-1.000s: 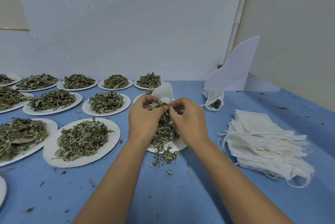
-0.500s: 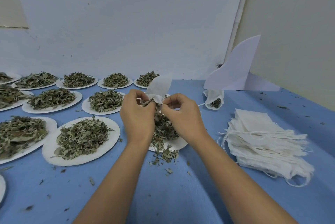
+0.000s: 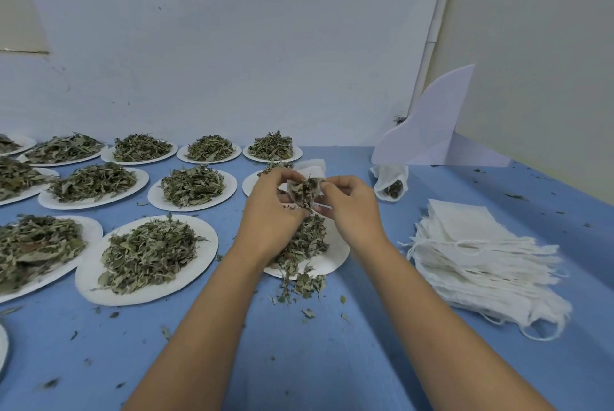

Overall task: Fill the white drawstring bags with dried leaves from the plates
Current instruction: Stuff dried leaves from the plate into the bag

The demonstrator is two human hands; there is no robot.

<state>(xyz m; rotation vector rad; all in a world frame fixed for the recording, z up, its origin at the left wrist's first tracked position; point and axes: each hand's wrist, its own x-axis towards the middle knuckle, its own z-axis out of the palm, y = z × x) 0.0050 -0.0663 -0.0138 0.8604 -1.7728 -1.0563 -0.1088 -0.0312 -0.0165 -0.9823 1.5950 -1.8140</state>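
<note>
— What are the fingers doing?

— The curled fingers [image 3: 277, 175] of the left hand [image 3: 272, 211] pinch the left rim of a white drawstring bag [image 3: 312, 169]. On the right hand [image 3: 352, 208], thumb and forefinger pinch the right rim. Dried leaves [image 3: 305, 192] fill the bag's mouth.

— Where is that bag?

— It is held up above a paper plate [image 3: 332, 264] with a leaf heap [image 3: 307, 237] on it. Spilled leaves [image 3: 299, 287] lie past the plate's near edge on the blue table [image 3: 332, 360].

— And further out?

— On the right is a stack of empty bags [image 3: 481, 254]. Far right, another bag [image 3: 390, 181] with leaves in its mouth lies by a white folded card [image 3: 432, 131]. On the left are rows of leaf-heaped plates [image 3: 146, 257].
</note>
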